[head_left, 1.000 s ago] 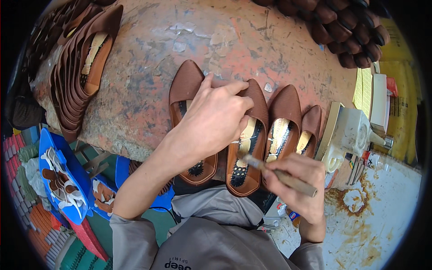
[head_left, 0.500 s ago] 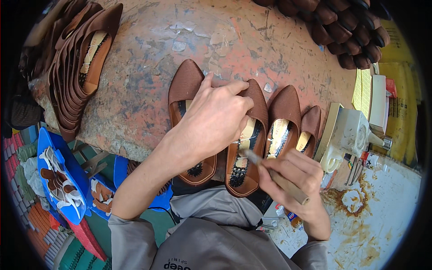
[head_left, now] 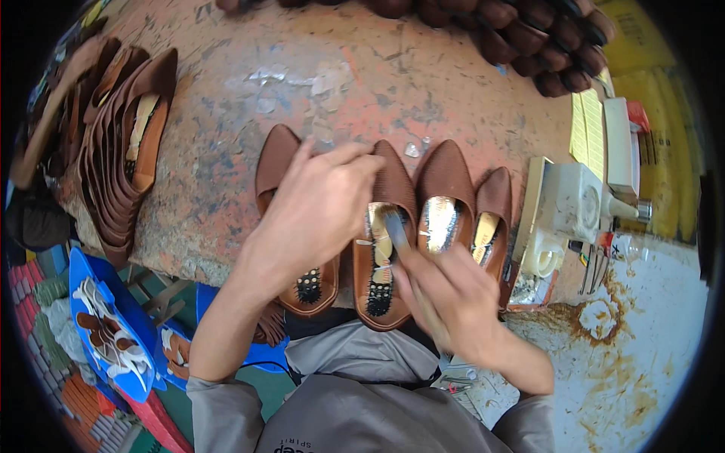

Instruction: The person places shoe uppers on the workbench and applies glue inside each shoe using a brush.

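Note:
Several brown pointed slip-on shoes stand side by side at the table's near edge, toes pointing away. My left hand [head_left: 321, 200], slightly blurred, covers part of the leftmost shoe [head_left: 277, 155]. Its fingers are bent against the left side of the upper of the second shoe [head_left: 393, 170]. My right hand [head_left: 453, 298] is wrapped round the handle of a brush [head_left: 427, 309]. The brush's tip is inside the second shoe, on its gold and black insole. To its right are a third shoe [head_left: 447, 175] and a smaller fourth shoe [head_left: 495, 192].
Nested brown shoes [head_left: 113, 174] stand at the table's left, and more are piled [head_left: 529, 41] at the far right. A whitish machine-like block [head_left: 570, 200] stands by the right edge. Blue bins [head_left: 102, 325] with straps and cut pieces are below left. The worn table [head_left: 219, 98] stretches ahead.
The view has shifted a little. The brush tip has moved farther forward inside the second shoe, and its handle now points more steeply. My left hand stays at the same shoe.

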Action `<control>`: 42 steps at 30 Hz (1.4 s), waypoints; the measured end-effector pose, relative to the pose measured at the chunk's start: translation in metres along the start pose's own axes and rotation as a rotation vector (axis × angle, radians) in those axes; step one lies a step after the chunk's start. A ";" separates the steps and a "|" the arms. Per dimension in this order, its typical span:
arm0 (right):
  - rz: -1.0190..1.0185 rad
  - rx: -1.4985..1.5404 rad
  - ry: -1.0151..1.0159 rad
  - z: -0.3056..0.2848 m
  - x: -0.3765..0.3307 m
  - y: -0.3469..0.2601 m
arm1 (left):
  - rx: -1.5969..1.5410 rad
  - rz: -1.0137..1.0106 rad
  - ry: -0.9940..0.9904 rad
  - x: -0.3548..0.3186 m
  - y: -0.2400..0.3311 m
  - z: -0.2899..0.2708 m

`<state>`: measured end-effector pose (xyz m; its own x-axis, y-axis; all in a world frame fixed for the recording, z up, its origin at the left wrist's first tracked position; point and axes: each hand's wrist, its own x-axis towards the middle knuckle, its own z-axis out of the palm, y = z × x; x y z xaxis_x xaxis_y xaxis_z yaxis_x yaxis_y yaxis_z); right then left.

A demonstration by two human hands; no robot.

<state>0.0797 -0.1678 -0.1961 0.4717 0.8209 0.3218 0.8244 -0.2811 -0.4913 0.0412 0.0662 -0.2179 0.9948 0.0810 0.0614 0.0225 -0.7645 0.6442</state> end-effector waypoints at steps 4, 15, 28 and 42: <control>0.043 0.046 -0.014 -0.020 -0.017 -0.011 | 0.276 0.044 0.105 -0.011 -0.012 -0.013; 0.944 -0.115 0.446 -0.152 -0.137 0.073 | 0.474 -0.260 0.298 -0.021 -0.020 0.052; 0.737 -0.326 0.242 -0.153 -0.135 0.033 | 0.043 -0.305 0.239 -0.057 0.003 0.032; 0.851 -0.011 0.249 -0.184 -0.092 0.009 | -0.659 -0.338 -0.011 -0.158 0.030 0.020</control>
<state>0.1017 -0.3375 -0.0813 0.9797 0.1997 0.0182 0.1653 -0.7527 -0.6372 -0.1130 0.0175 -0.2230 0.9451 0.2351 -0.2269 0.2671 -0.1560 0.9510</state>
